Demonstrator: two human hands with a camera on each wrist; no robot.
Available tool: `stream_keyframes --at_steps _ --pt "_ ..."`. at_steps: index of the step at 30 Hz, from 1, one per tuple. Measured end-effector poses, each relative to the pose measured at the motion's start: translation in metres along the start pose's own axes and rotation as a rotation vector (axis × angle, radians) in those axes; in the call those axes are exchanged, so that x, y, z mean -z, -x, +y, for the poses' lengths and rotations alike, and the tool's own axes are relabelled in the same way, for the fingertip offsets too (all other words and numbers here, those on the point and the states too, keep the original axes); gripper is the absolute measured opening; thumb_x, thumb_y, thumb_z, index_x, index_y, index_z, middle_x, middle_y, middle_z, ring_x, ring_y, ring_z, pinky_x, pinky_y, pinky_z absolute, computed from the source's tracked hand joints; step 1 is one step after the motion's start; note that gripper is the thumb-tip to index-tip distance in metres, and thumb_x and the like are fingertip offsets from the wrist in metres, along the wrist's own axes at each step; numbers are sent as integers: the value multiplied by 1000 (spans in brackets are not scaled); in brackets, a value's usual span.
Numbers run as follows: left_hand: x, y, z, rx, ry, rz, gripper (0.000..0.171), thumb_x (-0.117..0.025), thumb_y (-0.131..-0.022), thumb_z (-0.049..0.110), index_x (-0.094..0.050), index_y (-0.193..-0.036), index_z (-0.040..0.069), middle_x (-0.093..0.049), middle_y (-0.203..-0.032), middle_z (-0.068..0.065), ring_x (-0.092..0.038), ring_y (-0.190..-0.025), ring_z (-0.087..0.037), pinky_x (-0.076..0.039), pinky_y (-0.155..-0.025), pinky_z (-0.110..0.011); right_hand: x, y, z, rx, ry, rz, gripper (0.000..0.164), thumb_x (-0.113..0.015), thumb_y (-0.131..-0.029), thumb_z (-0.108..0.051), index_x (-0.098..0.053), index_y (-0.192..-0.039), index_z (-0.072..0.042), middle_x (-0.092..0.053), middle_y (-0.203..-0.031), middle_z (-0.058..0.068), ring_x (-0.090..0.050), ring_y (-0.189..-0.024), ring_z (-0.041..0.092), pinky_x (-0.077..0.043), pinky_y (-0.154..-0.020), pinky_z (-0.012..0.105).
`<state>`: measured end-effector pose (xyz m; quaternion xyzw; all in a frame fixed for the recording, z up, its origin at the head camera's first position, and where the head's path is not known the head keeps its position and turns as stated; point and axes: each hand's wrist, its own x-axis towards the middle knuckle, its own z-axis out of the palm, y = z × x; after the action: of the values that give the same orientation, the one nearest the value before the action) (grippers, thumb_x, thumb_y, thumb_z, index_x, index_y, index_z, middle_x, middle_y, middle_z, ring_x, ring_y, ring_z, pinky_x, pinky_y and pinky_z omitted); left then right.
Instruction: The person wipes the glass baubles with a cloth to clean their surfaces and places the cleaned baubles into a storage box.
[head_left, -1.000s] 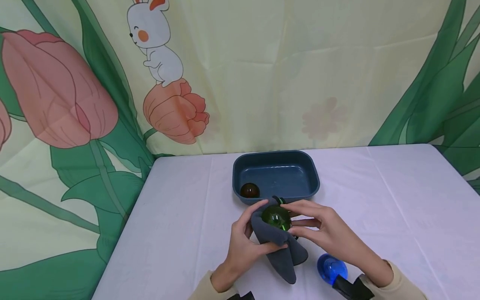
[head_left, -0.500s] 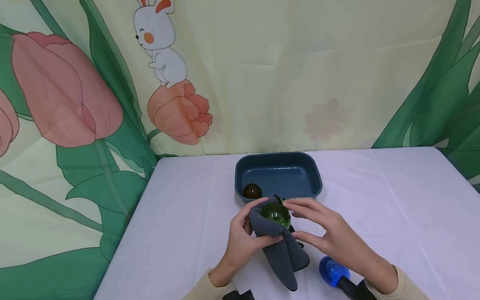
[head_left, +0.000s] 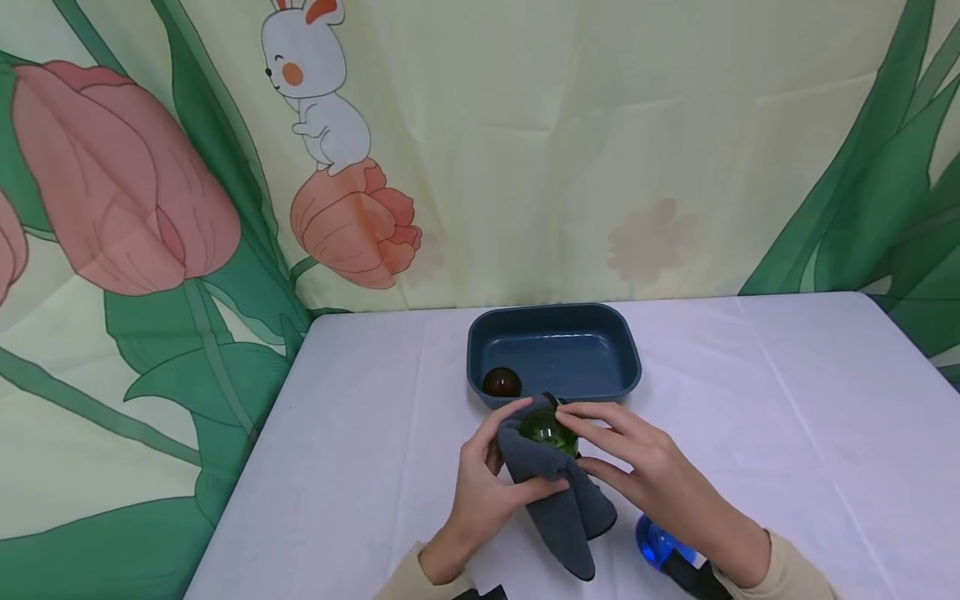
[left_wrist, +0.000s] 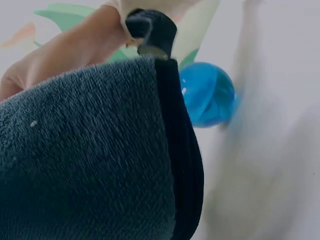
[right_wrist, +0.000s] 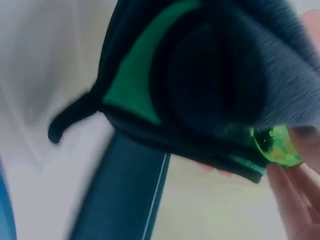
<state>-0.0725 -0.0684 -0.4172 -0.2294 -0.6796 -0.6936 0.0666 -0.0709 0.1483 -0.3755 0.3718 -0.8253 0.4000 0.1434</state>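
Observation:
A grey plush cloth with dark edging is gripped in my left hand, thumb on the near side and its lower corners hanging down. Folded partly inside the cloth is a clear green ball. Fingers and thumb of my right hand pinch the ball from the right. In the right wrist view, the green ball peeks out beside the fingertips, under the cloth and its dark loop. The cloth fills much of the left wrist view and covers most of the left hand there.
Just beyond the hands stands a dark blue rectangular basin, holding a dark brown ball in its near left corner. A clear blue ball lies on the white tablecloth beside the right wrist. A printed curtain hangs behind the table.
The right hand's fingers came slightly away from the green ball, then closed back onto it. The left hand keeps its grip on the cloth.

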Motion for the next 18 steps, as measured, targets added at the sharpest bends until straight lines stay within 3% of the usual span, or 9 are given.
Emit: stream_keyframes --at_steps 5,6,8,11,15,18 --pt "1 1 -3 -79 -25 -24 82 -87 -70 -3 -49 -142 7 -60 -134 -16 -64 -117 -23 -52 -101 -33 4 -4 -5 -361 -315 -84 51 -76 -85 -10 -60 -134 -4 -62 -129 16 -68 -108 22 -60 -82 27" --pt "1 1 -3 -80 -22 -28 82 -87 -70 -3 -49 -142 7 -59 -135 -16 -63 -118 -23 -52 -102 -33 5 -5 -6 -422 -345 -97 51 -77 -85 -8 -61 -134 -4 -62 -130 16 -68 -109 23 -60 -82 28" --pt "2 1 -4 -69 -11 -30 80 -86 -71 -3 -49 -142 7 -59 -135 -16 -63 -118 -22 -52 -102 -33 7 -5 -7 -463 -342 -125 51 -77 -85 -9 -60 -134 -4 -61 -131 17 -68 -109 25 -60 -83 29" --pt "2 0 -4 -45 22 -30 78 -86 -72 -3 -50 -141 7 -57 -135 -17 -63 -118 -22 -52 -101 -33 6 -6 -7 -428 -293 -127 52 -77 -85 -12 -60 -135 -7 -62 -131 13 -67 -110 25 -60 -85 30" --pt "4 -1 -4 -26 62 -24 76 -84 -73 -6 -50 -140 5 -57 -134 -19 -64 -115 -21 -53 -100 -32 3 -4 -6 -263 -121 -101 65 -82 -78 -3 -57 -138 -10 -60 -132 7 -67 -108 21 -60 -84 27" --pt "5 -1 -6 -26 70 -21 75 -83 -73 -7 -50 -140 1 -58 -132 -21 -65 -113 -21 -54 -98 -32 1 -4 -5 -124 46 -69 82 -88 -68 1 -54 -142 -12 -57 -135 3 -65 -111 20 -56 -87 18"
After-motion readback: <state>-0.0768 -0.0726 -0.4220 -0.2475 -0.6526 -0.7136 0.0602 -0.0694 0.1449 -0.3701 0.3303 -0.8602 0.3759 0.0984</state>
